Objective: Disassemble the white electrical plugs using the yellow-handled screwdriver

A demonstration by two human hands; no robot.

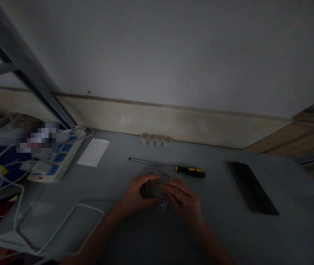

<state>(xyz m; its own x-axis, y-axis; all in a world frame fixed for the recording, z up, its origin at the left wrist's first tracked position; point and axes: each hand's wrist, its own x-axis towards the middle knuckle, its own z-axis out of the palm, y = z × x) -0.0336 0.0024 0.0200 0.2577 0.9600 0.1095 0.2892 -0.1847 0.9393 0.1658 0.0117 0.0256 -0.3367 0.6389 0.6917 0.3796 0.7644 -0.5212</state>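
Note:
The scene is dim. My left hand (136, 194) and my right hand (184, 200) meet over the grey table (223, 235), both with fingers curled around a small grey part (159, 195) held between them. What the part is I cannot make out. Just beyond the hands lies a screwdriver (168, 168) with a black and yellow handle, its shaft pointing left. One or two tiny brownish pieces (166, 175) lie between the screwdriver and my fingers.
A row of small pale parts (156, 139) sits at the table's far edge by the wall. A white card (93, 152) and a white power strip (59, 157) with blue sockets lie left. A dark flat slab (252, 188) lies right. White cable (63, 224) loops at front left.

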